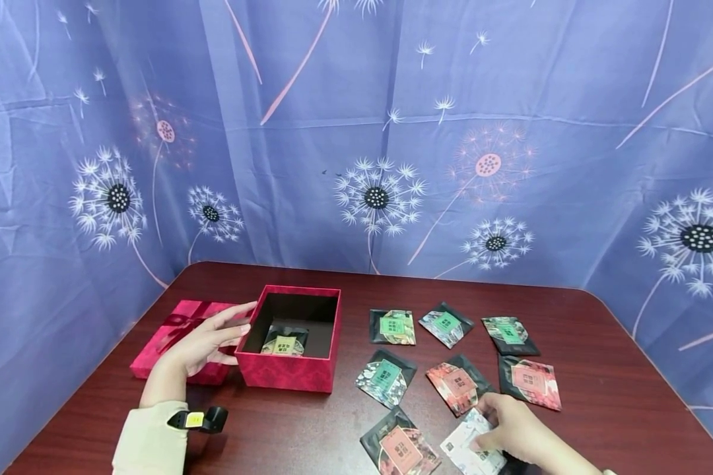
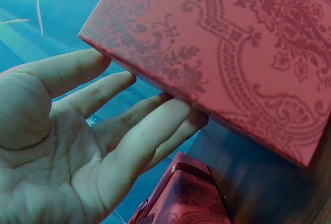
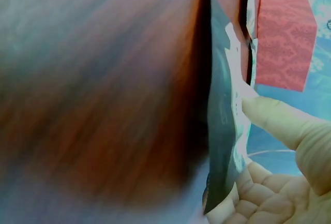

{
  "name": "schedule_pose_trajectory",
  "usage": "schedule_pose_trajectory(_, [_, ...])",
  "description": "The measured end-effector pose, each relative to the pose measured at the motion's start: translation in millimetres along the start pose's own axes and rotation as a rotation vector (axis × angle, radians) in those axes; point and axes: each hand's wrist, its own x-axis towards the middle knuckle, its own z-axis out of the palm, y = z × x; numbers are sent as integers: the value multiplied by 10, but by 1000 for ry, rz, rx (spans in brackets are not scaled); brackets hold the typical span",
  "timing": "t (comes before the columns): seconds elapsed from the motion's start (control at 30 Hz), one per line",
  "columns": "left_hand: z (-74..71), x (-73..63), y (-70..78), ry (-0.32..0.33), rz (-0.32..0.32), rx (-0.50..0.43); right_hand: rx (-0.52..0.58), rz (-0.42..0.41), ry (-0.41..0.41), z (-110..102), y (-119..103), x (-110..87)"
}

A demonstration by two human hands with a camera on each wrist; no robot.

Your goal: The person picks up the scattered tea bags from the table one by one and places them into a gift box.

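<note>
My right hand (image 1: 513,422) pinches a white-and-black sachet (image 1: 468,441) at the near right of the table. In the right wrist view its thumb lies on the printed face of the sachet (image 3: 222,115), which stands tilted up on edge. At the left, my left hand (image 1: 204,343) touches the left edge of a red box (image 1: 288,373) with fairly straight fingers. The left wrist view shows those fingers (image 2: 155,131) along the box's edge (image 2: 217,69). One black sachet with a yellow-green label (image 1: 285,346) lies inside the box.
Several floral sachets lie on the brown table (image 1: 285,435), among them a green-labelled one (image 1: 392,326) and a red-labelled one (image 1: 401,448). A red lid with a ribbon (image 1: 175,330) rests left of the box, partly behind my left hand. A blue dandelion curtain (image 1: 309,165) hangs behind.
</note>
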Motion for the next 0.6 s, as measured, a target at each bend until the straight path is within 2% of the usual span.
schedule_pose_trajectory(0.27, [-11,-12,-8,7,-2,-7,124,-105,-65,-93,55,-28])
schedule_pose_trajectory(0.43, [-23,-19,-5,2,8,-6,249,-125,-115,-97,41,-53])
schedule_pose_trajectory(0.6, [-23,-23,7,-3,13,-6,349,-106,-169,-100,25,-56])
